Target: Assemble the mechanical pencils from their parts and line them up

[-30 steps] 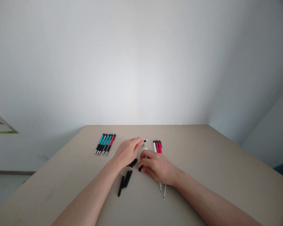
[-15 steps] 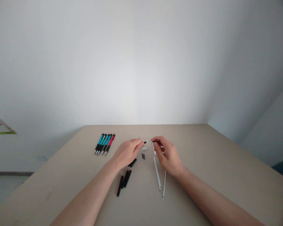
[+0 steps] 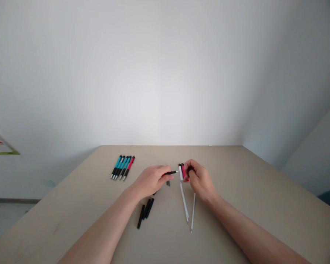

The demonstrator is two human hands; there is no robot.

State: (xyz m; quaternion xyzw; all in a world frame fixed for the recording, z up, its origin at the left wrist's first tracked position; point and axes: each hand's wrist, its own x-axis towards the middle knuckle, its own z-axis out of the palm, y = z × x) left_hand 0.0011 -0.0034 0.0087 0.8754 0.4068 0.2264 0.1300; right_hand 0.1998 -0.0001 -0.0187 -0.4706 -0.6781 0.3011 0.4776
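Between the thumb and fingers of my left hand (image 3: 154,179) is a pen (image 3: 171,172), with a black end, a pale tip pointing right and a bit of red near the fingers. The rest of it is hidden in the hand. My right hand (image 3: 200,180) is closed, fingers curled around a dark spot that I cannot make out. Just left of it lie a white pen barrel (image 3: 180,173) and a pink pen barrel (image 3: 183,169), both with black tops. Small dark grey pieces (image 3: 168,183) show below my left fingertips.
Several finished-looking blue and pink pens (image 3: 123,167) lie in a row at the back left. Black tubes (image 3: 146,211) rest below my left forearm and wrist. Thin white sticks (image 3: 184,201) lie at the centre right. A wall (image 3: 165,91) stands behind the table (image 3: 225,157).
My right hand has moved slightly right, away from the left, uncovering the barrels. The left hand has shifted slightly right and down, and more of its pen's black end now shows.
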